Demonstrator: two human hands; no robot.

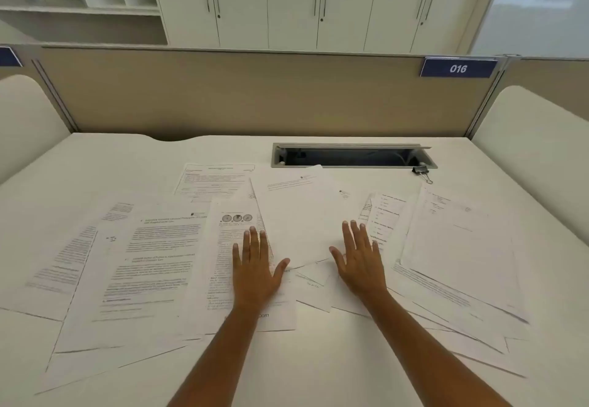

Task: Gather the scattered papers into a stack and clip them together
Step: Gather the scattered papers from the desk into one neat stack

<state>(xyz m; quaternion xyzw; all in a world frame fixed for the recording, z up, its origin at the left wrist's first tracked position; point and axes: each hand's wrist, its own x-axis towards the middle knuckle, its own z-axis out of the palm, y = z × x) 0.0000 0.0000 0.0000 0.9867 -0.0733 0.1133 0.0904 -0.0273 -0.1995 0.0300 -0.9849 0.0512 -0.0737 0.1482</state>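
Several printed white papers lie scattered and overlapping across the white desk. My left hand rests flat, fingers spread, on a sheet with round diagrams near the middle. My right hand lies flat and spread on the sheets just right of it. A mostly blank sheet lies between and beyond both hands. A black binder clip sits at the back right, beside the cable slot, well beyond my right hand. Neither hand holds anything.
An open cable slot is set into the desk's far side. A beige partition with a "016" label closes off the back. Rounded side panels flank the desk. White cabinets stand behind.
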